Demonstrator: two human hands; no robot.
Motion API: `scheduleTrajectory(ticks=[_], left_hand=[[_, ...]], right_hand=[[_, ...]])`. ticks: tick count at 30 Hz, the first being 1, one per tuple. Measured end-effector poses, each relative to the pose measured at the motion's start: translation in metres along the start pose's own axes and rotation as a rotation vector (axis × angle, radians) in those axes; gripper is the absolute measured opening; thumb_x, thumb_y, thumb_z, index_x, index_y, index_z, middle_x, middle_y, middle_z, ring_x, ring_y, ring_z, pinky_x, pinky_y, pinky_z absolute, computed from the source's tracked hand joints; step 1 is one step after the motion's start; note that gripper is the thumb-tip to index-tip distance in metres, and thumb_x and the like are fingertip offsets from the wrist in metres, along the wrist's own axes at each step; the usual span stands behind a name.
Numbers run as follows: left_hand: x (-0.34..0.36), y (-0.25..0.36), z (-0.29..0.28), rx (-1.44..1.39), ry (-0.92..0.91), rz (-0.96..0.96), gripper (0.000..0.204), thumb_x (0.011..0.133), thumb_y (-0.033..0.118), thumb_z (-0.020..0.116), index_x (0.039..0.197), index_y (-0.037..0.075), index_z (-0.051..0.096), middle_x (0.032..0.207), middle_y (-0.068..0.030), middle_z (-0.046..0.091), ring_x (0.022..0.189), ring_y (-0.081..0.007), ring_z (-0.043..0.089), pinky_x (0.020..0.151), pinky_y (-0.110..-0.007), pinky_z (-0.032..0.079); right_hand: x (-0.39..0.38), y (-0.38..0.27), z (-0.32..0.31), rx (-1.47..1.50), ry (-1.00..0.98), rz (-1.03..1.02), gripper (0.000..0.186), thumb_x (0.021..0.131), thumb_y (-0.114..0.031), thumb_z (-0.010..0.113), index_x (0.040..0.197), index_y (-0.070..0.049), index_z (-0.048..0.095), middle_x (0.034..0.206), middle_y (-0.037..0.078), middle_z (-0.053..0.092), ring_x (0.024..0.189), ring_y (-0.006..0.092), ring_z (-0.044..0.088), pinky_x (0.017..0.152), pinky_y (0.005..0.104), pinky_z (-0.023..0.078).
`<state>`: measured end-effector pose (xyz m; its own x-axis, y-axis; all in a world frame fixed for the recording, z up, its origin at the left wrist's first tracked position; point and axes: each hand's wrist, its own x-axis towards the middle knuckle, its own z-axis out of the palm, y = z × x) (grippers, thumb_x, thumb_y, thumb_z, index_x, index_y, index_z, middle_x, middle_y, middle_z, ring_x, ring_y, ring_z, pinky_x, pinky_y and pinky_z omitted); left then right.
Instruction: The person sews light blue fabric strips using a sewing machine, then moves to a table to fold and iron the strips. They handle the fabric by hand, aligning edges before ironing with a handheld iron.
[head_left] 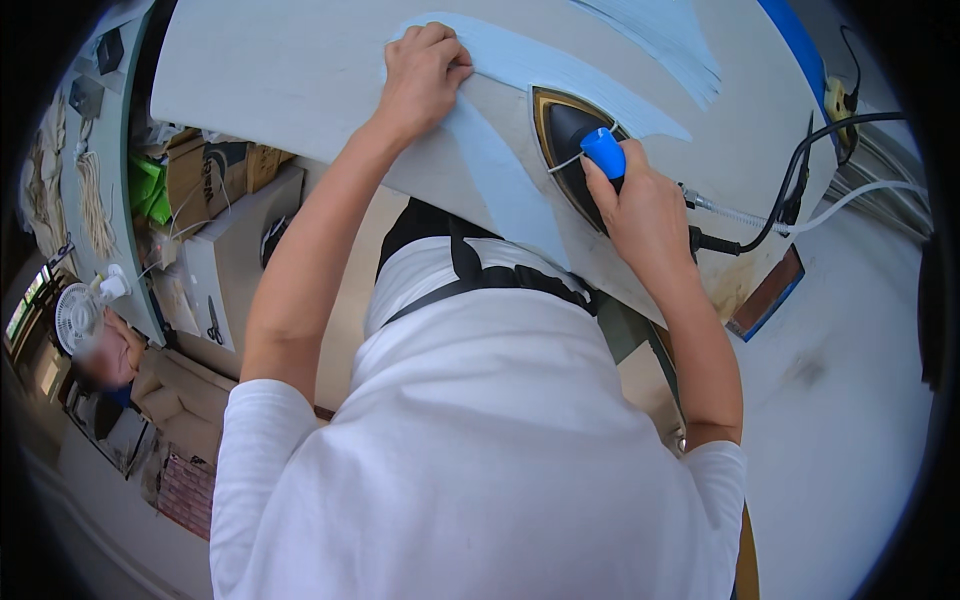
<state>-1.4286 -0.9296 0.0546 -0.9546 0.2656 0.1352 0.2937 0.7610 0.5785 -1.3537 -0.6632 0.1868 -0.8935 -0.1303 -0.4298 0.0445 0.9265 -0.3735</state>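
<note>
My right hand (642, 205) is wrapped round the handle of an iron (568, 128), which has a dark body, a gold-toned edge and a blue cylindrical handle end. The iron rests on the pale work table, its tip beside a long light blue fabric strip (540, 65). My left hand (428, 82) lies at the strip's left end, fingers bent and closed on the fabric. From beneath that hand a second light blue fabric piece (505, 180) runs toward my waist and over the table's near edge. Exactly how the fingertips grip is hidden.
A black cord (785, 205) and a clear hose (850, 208) trail right from the iron. More light blue pieces (665, 40) lie at the table's far side. Leftward are cardboard boxes (225, 165), scissors (214, 320), a white fan (80, 318) and another person (108, 355).
</note>
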Motion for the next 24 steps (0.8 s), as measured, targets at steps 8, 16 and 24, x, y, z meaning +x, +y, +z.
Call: scheduleTrajectory(ticks=[8,16,24], left_hand=[[0.0023,-0.0017,0.0015,0.038,0.015,0.025,0.006,0.085,0.012,0.074,0.089,0.008,0.073,0.102,-0.0020,0.063,0.101,-0.0259,0.057,0.089,-0.042,0.038],[0.0036,0.0002,0.0029,0.071,0.004,0.027,0.009,0.085,0.015,0.074,0.089,0.007,0.074,0.102,-0.0026,0.064,0.100,-0.0252,0.058,0.089,-0.042,0.038],[0.0076,-0.0012,0.0003,0.104,-0.011,0.069,0.009,0.085,0.017,0.075,0.086,0.008,0.073,0.099,-0.0017,0.065,0.099,-0.0249,0.059,0.089,-0.041,0.039]], right_hand=[[-0.0007,0.0024,0.0032,-0.014,0.042,-0.015,0.042,0.098,-0.041,0.063,0.101,0.001,0.056,0.074,0.027,0.068,0.067,0.0457,0.068,0.062,0.0526,0.054],[-0.0021,0.0053,0.0026,0.003,0.034,-0.012,0.041,0.098,-0.040,0.063,0.099,0.000,0.055,0.072,0.026,0.067,0.066,0.0455,0.068,0.060,0.0524,0.054],[-0.0026,0.0064,0.0024,0.018,0.046,-0.022,0.040,0.098,-0.039,0.063,0.100,0.000,0.056,0.072,0.025,0.067,0.067,0.0451,0.068,0.061,0.0514,0.054]])
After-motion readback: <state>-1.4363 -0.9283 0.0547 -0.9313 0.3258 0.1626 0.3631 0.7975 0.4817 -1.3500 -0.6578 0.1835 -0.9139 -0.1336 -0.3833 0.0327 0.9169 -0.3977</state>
